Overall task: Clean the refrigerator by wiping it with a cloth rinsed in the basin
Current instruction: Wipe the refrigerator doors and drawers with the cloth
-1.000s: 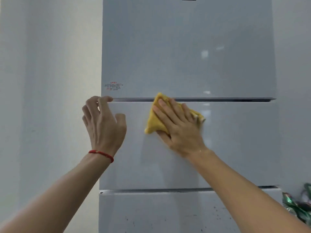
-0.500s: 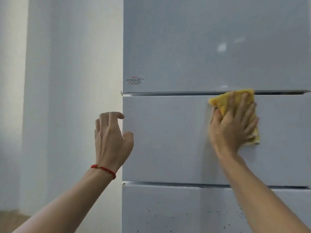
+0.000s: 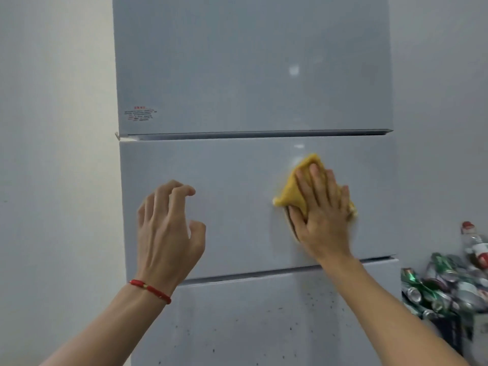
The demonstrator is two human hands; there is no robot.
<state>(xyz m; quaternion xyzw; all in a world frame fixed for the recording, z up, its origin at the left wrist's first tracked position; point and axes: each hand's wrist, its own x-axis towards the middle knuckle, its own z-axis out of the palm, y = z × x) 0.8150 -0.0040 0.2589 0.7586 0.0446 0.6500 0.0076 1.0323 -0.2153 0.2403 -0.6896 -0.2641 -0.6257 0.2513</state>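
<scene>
R hand (image 3: pixel 323 215) lies flat, fingers straight and spread, pressing the yellow cloth (image 3: pixel 293 191) against the fridge's middle door (image 3: pixel 237 167) so the whole palm drives the wipe. Cloth is bunched to a rough triangle, apex up, long axis near vertical w/ slight tilt. L hand (image 3: pixel 169 228) hovers near the door, fingers loosely curled, holding nothing, prob. for balance. Lower door (image 3: pixel 250 326) looks speckled.

Soft, even light; faint glare patches on the refrigerator (image 3: pixel 253 75); slight blur.
</scene>
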